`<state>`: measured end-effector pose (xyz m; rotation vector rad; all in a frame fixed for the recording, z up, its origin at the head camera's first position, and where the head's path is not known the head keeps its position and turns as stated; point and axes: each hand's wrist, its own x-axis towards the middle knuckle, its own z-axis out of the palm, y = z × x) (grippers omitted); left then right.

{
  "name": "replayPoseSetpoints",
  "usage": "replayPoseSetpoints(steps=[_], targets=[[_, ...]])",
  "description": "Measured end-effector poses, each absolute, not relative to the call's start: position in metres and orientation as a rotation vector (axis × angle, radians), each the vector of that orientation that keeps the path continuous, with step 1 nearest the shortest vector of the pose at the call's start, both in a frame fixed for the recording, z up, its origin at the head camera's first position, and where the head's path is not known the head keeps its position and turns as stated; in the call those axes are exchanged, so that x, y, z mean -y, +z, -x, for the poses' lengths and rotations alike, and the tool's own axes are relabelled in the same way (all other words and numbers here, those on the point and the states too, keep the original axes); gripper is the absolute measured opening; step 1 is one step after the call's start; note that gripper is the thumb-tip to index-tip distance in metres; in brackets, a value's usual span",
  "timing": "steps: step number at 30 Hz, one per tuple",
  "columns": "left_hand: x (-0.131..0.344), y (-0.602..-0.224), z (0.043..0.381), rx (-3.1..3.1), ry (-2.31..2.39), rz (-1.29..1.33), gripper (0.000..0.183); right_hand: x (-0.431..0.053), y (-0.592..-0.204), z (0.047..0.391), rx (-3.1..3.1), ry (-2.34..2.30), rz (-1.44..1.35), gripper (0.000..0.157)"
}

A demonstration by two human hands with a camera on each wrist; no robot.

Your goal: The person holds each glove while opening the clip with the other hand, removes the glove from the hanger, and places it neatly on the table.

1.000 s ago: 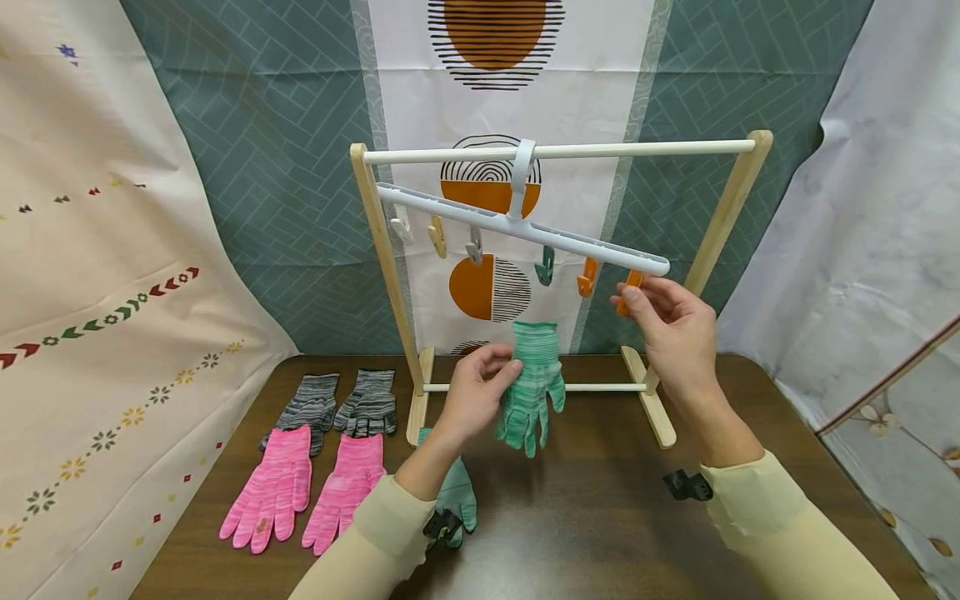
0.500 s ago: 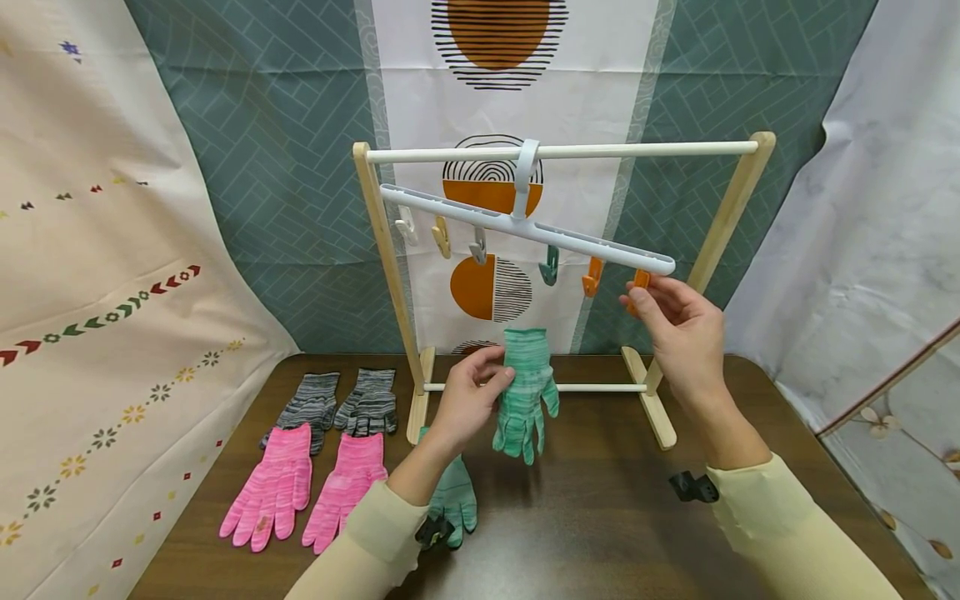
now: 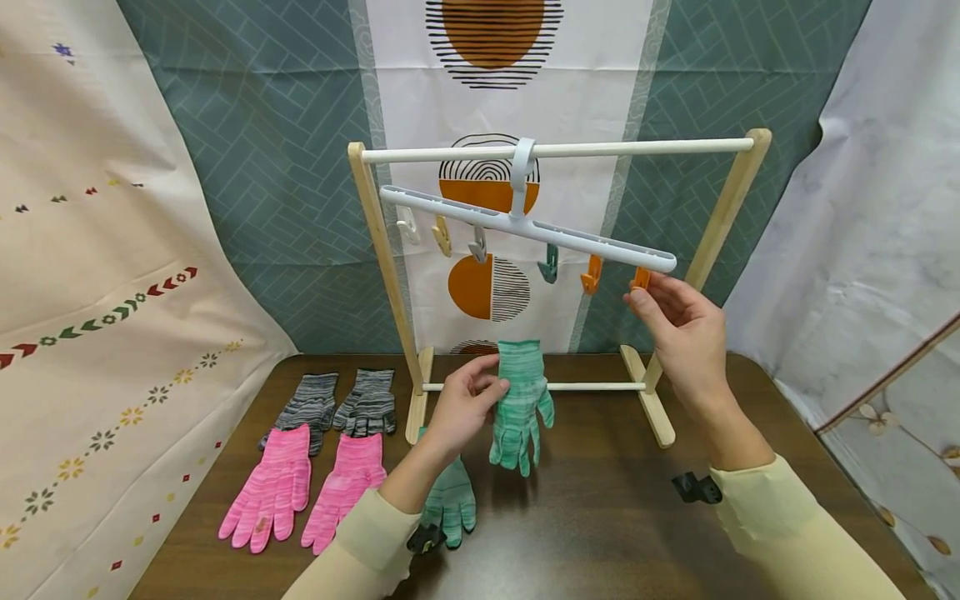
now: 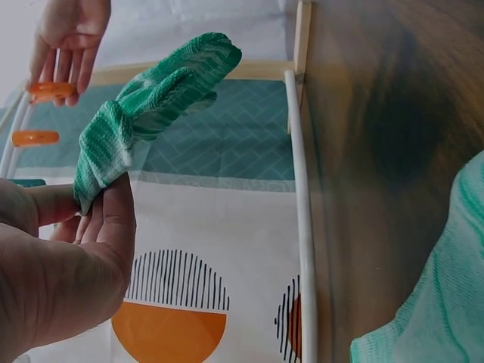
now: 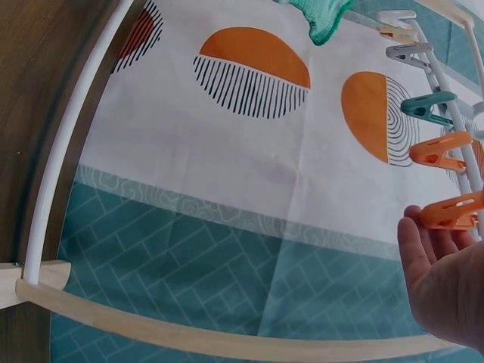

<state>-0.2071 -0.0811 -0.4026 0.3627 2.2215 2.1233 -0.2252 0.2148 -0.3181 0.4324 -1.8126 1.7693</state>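
A green striped glove (image 3: pixel 521 404) hangs fingers down from my left hand (image 3: pixel 468 404), which pinches it at the side near the cuff. At the right, my right hand (image 3: pixel 682 329) pinches the outermost orange clip (image 3: pixel 640 278) under the white hanger (image 3: pixel 517 222). That hanger tilts down to the right, hooked over the rack's top bar (image 3: pixel 637 150). In the right wrist view the fingers lie along the orange clip (image 5: pixel 454 212), with a second orange clip (image 5: pixel 442 150) beside it. Another green glove (image 3: pixel 450 500) lies on the table, partly hidden by my left forearm.
Two pink gloves (image 3: pixel 270 487) and two grey gloves (image 3: pixel 367 402) lie at the table's left. More clips hang along the bar, among them a dark green clip (image 3: pixel 549 265) and a yellow clip (image 3: pixel 441 236). The wooden rack stands on feet (image 3: pixel 647 396) near the backdrop.
My left hand has moved slightly down and left with the green glove. The right hand, still on the orange clip, has shifted a little to the right.
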Motion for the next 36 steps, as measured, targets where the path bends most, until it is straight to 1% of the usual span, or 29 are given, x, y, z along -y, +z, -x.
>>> replayPoseSetpoints(steps=[11,19,25,36], targets=[[0.086,-0.411,0.204,-2.197,2.059,-0.333,0.054,-0.218,-0.320,0.224,1.862,1.687,-0.402,0.032],[0.088,-0.416,0.202,-2.166,2.046,-0.300,0.053,-0.222,-0.322,0.220,1.892,1.674,-0.367,0.042],[0.090,-0.420,0.198,-2.174,2.017,-0.301,0.053,-0.227,-0.326,0.217,1.971,1.587,-0.356,0.046],[0.091,-0.430,0.194,-2.162,1.986,-0.287,0.055,-0.239,-0.335,0.210,2.100,1.437,-0.345,0.061]])
